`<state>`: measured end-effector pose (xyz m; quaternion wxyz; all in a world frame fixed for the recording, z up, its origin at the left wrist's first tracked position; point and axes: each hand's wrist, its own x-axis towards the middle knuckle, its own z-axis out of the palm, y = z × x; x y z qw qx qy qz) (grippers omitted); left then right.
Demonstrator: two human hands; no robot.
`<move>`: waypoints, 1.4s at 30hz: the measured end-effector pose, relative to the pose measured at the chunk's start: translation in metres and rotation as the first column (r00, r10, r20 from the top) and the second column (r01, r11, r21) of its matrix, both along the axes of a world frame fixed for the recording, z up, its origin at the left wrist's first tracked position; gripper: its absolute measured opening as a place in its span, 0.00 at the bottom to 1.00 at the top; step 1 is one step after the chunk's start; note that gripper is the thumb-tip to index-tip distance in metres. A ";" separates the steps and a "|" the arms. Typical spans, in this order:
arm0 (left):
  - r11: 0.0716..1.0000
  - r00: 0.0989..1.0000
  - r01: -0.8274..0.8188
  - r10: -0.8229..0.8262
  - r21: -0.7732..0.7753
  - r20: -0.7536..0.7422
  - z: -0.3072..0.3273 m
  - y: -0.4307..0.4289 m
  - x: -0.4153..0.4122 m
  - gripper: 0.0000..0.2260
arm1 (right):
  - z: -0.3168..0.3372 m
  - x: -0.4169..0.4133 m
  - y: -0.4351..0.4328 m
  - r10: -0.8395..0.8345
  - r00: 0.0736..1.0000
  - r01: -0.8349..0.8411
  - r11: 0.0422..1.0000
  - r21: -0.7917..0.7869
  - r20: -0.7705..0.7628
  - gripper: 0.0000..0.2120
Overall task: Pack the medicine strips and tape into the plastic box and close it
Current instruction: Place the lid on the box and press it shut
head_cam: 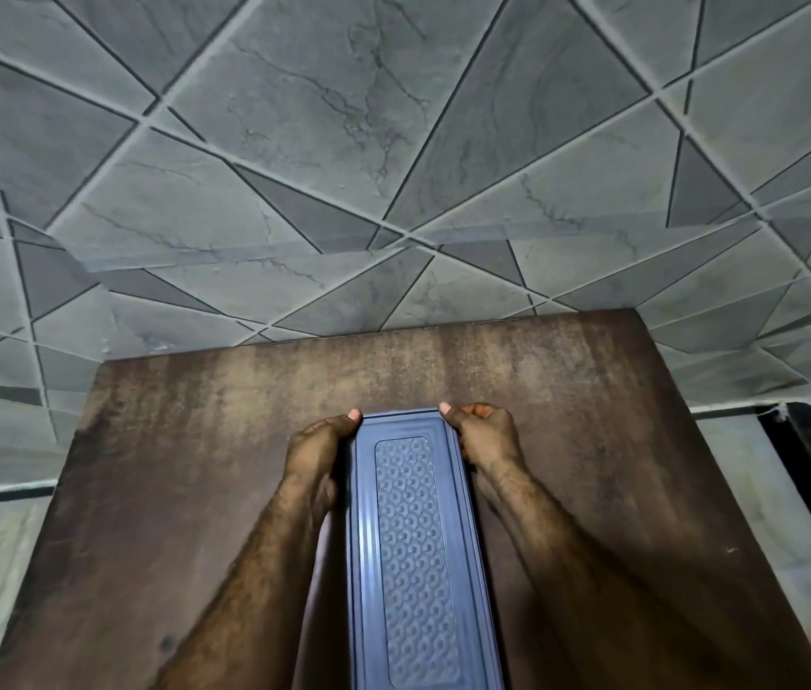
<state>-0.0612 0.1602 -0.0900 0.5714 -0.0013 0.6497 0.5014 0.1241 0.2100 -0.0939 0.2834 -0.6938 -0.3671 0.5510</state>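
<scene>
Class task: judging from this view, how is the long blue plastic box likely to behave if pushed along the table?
The plastic box looks rigid: straight ribbed lid. It lies flat, so it would probably slide, not roll. Both hands grip its far corners.

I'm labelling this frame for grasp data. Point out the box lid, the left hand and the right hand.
Lid [416, 530]: head view, embossed centre panel.
Left hand [316, 448]: head view, back of hand.
Right hand [488, 435]: head view, back of hand.
</scene>
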 end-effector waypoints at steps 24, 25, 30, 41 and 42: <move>0.997 0.999 0.031 -0.033 0.066 0.021 0.022 -0.038 -0.001 0.01 | 0.005 0.011 -0.028 -0.127 0.967 0.120 0.992 -0.048 -0.219 0.03; 0.997 0.999 0.036 -0.038 0.063 0.026 0.023 -0.043 -0.001 0.01 | 0.006 0.012 -0.033 -0.136 0.963 0.126 0.990 -0.057 -0.233 0.03; 0.996 0.997 0.082 -0.082 0.042 0.004 0.030 -0.064 0.005 0.01 | 0.005 0.021 -0.054 -0.152 0.959 0.138 0.988 -0.075 -0.240 0.03; 1.000 0.996 0.018 -0.017 0.002 -0.083 0.028 -0.082 0.015 0.01 | -0.003 0.024 -0.071 -0.158 0.972 0.149 0.987 -0.067 -0.171 0.05; 1.000 0.995 0.011 -0.011 -0.001 -0.099 0.027 -0.082 0.016 0.01 | -0.005 0.024 -0.071 -0.157 0.975 0.150 0.987 -0.060 -0.154 0.05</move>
